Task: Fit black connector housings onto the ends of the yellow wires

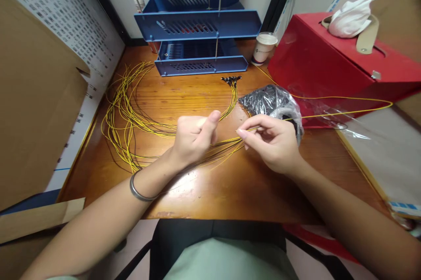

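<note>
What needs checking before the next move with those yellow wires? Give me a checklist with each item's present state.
1. Left hand closed around the bundle of yellow wires: ok.
2. Right hand pinching the single yellow wire at the fingertips: ok.
3. Single wire's run clear of snags: not ok, it loops out over the red box and clear plastic.
4. Black connector ends lying together on the table: ok.
5. Bag of black parts within reach behind the right hand: ok.
6. Whether the wire end has a connector fitted: cannot tell, fingers hide it.
</note>
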Motion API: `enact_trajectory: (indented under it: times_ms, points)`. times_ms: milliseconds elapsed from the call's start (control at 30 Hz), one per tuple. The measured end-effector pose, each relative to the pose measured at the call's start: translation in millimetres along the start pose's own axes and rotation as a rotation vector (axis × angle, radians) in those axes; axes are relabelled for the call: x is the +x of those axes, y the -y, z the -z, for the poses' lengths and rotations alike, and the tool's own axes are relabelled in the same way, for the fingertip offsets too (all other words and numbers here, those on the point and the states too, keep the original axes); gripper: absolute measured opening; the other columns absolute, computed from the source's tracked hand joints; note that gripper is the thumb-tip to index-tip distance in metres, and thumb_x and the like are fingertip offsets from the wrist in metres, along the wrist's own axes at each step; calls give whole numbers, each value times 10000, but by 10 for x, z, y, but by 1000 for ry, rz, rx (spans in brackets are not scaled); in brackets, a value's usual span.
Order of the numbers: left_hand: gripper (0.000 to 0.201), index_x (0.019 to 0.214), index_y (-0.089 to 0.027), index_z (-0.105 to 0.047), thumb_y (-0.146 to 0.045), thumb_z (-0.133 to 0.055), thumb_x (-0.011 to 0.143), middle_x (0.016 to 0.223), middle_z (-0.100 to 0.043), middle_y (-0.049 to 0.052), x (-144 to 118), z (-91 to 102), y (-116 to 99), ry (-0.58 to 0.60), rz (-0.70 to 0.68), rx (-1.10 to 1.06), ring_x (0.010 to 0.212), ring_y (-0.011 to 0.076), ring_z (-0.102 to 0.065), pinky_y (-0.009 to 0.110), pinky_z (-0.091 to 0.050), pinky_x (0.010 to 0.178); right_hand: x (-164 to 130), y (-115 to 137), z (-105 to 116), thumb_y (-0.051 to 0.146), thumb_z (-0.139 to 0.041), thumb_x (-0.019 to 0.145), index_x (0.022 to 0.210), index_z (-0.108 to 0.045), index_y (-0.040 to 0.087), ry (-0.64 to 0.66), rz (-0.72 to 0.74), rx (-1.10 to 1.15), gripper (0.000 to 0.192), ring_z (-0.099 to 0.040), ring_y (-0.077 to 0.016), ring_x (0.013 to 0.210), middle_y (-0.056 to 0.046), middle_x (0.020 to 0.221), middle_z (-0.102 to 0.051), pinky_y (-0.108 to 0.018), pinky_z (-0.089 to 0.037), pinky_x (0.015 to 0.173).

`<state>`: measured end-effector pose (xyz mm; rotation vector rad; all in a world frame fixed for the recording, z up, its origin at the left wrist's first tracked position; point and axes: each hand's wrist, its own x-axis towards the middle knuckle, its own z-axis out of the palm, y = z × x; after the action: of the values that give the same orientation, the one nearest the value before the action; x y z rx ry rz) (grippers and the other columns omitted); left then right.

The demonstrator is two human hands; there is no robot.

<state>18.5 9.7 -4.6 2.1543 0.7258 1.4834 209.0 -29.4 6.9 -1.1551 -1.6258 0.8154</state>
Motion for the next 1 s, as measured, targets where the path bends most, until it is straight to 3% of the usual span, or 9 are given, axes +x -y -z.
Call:
enact_trajectory:
  times_ms: [100, 200, 400, 667, 800, 1000]
  points:
    - [225, 932, -119, -716, -215, -522, 994, 792, -752, 43, 31, 70, 58, 115, -28, 77, 597, 80, -641, 188, -484, 599, 15, -21, 19, 260, -700, 821, 767, -685, 188, -31, -8, 5, 92, -487, -99, 425, 24, 524, -563, -242, -301, 402]
    - [228, 1119, -127, -685, -209, -656, 908, 995, -781, 69, 29, 95, 96, 208, -139, 161, 649, 95, -659, 210, -513, 650, 16, -36, 22, 260, -696, 822, 769, -683, 184, -32, -22, 15, 93, -462, -93, 419, 26, 520, -553, -243, -271, 399]
    - [126, 1038, -157, -693, -153, -654, 918, 985, -803, 56, 3, 52, 121, 183, -309, 215, 649, 99, -675, 213, -514, 636, 14, -56, 13, 274, -693, 831, 778, -703, 174, -5, -29, 17, 113, -391, -83, 413, 30, 503, -527, -243, -231, 402]
    - [116, 997, -148, -683, -99, -639, 902, 974, -803, 68, 14, 53, 139, 211, -343, 219, 711, 129, -718, 232, -524, 646, 29, -73, 28, 264, -696, 830, 788, -714, 160, 20, -24, -11, 114, -304, -69, 420, 46, 484, -478, -235, -200, 406]
    - [60, 941, -150, -687, -146, -634, 913, 848, -780, 50, 23, 51, 115, 222, -273, 217, 667, 118, -674, 228, -494, 636, 24, -73, 17, 257, -693, 833, 796, -719, 149, 5, 4, -49, 116, -305, -63, 420, 40, 506, -500, -229, -203, 397]
    - [118, 873, -139, -690, -204, -616, 939, 668, -669, -6, 22, 34, 35, 251, -46, 145, 539, 69, -536, 195, -403, 555, 6, -96, -5, 205, -684, 843, 824, -730, 157, -45, 101, -124, 69, -254, -48, 401, 65, 489, -462, -236, -178, 389]
